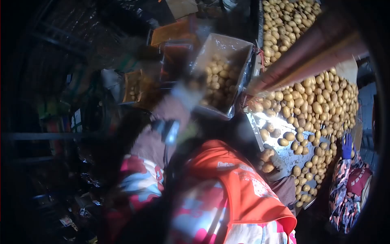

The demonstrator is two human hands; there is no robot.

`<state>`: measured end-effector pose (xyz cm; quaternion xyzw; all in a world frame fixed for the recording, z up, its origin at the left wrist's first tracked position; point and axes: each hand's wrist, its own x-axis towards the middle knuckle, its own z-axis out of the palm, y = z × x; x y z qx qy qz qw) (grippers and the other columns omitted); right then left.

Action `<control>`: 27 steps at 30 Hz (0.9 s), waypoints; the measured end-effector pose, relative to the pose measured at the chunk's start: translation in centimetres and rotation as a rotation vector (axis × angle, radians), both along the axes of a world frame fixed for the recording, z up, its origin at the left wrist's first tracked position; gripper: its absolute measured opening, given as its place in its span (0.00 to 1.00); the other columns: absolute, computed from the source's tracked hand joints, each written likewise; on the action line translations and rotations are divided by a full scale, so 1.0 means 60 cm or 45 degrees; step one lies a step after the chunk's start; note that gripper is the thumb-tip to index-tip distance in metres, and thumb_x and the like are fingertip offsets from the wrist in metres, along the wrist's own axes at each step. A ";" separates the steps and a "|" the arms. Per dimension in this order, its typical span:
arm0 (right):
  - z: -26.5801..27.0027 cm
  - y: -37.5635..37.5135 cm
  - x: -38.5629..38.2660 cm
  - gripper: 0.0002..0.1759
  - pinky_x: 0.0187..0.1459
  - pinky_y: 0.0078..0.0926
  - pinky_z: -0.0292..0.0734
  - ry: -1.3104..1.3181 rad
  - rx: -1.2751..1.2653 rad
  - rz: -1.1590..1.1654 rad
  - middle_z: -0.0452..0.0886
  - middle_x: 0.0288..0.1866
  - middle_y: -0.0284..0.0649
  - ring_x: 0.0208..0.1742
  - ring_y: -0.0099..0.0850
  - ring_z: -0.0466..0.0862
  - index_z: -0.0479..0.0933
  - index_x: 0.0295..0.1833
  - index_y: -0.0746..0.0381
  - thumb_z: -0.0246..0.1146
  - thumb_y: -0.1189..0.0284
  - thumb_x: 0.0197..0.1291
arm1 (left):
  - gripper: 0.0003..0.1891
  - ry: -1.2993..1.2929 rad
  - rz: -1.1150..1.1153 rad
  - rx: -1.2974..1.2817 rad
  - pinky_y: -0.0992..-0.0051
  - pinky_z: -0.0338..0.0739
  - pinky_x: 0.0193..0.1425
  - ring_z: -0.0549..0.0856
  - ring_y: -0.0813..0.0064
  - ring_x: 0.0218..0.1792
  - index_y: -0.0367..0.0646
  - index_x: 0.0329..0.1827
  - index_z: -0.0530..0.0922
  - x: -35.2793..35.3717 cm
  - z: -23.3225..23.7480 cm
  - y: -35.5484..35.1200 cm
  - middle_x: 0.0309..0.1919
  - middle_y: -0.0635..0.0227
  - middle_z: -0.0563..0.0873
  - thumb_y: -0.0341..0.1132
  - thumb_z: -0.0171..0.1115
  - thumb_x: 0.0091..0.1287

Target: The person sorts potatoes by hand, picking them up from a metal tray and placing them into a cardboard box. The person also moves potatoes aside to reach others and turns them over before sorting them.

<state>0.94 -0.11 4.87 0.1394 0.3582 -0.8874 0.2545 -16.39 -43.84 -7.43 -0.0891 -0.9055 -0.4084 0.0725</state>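
My left hand point(194, 87), blurred by motion, is at the near left rim of a plastic-lined box point(248, 53) partly filled with potatoes point(221, 73); its fingers are too smeared to read. A dark band with a bright device point(171, 132) is on that forearm. My right hand point(278, 166), in a greyish glove, is low at the near edge of the sorting table point(290, 156). It is closed round a couple of potatoes point(267, 161). Many loose potatoes point(317, 101) cover the table beyond it.
A thick reddish-brown post or beam point(308, 53) slants across the table at the upper right. Another person in a patterned sleeve and purple glove point(346, 147) is at the far right edge. Orange-brown boxes point(172, 32) and a smaller box with potatoes point(133, 86) are at the left.
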 end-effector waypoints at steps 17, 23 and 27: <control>0.079 -0.146 -0.078 0.29 0.58 0.29 0.80 0.812 1.209 0.202 0.83 0.59 0.43 0.58 0.32 0.83 0.70 0.70 0.68 0.52 0.55 0.78 | 0.18 -1.150 -0.219 1.250 0.64 0.84 0.55 0.84 0.64 0.57 0.46 0.58 0.79 0.135 0.098 0.216 0.62 0.62 0.82 0.47 0.63 0.72; 0.085 -0.212 -0.078 0.35 0.70 0.33 0.71 0.147 0.202 -0.184 0.79 0.67 0.44 0.66 0.34 0.80 0.60 0.79 0.68 0.50 0.53 0.80 | 0.23 -1.751 -0.106 1.743 0.76 0.86 0.39 0.87 0.70 0.41 0.46 0.61 0.78 0.145 0.142 0.195 0.51 0.60 0.86 0.52 0.64 0.73; -0.040 -0.127 -0.092 0.30 0.72 0.34 0.68 0.341 0.801 -0.301 0.72 0.74 0.47 0.72 0.36 0.75 0.65 0.77 0.69 0.47 0.59 0.81 | 0.31 -1.848 -0.303 2.086 0.84 0.70 0.20 0.76 0.82 0.22 0.49 0.69 0.74 0.138 0.130 0.166 0.49 0.59 0.85 0.61 0.56 0.74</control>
